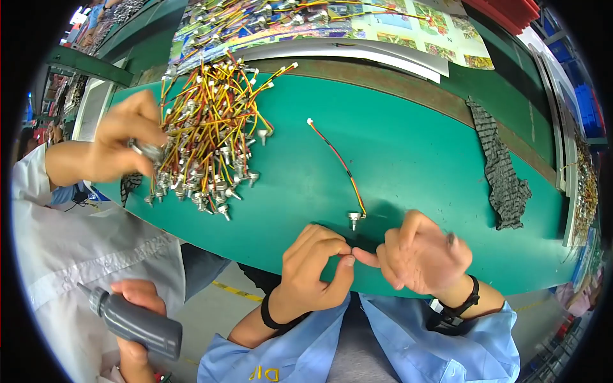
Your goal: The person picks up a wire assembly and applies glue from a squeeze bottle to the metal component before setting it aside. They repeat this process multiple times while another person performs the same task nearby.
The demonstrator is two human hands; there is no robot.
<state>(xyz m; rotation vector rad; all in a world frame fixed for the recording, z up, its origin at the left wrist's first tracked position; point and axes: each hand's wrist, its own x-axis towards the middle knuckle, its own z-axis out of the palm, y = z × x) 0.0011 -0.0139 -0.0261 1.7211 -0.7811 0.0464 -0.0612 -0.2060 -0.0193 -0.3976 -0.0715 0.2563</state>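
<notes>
My left hand is closed at the table's front edge, thumb and index finger pinched together. Their tips meet an outstretched finger of my right hand; anything between them is too small to make out. The right hand is turned palm up, its other fingers loosely curled and apart, with a dark patch at one fingertip. Just beyond both hands, a potentiometer lies on the green mat. Its red, yellow and black wires stretch away to a small white connector.
At left, a co-worker's blurred hand holds a metal part beside a heap of wired potentiometers. The co-worker's other hand grips a dark squeeze bottle. A crumpled striped grey cloth lies at right. Printed sheets bear more wired parts behind.
</notes>
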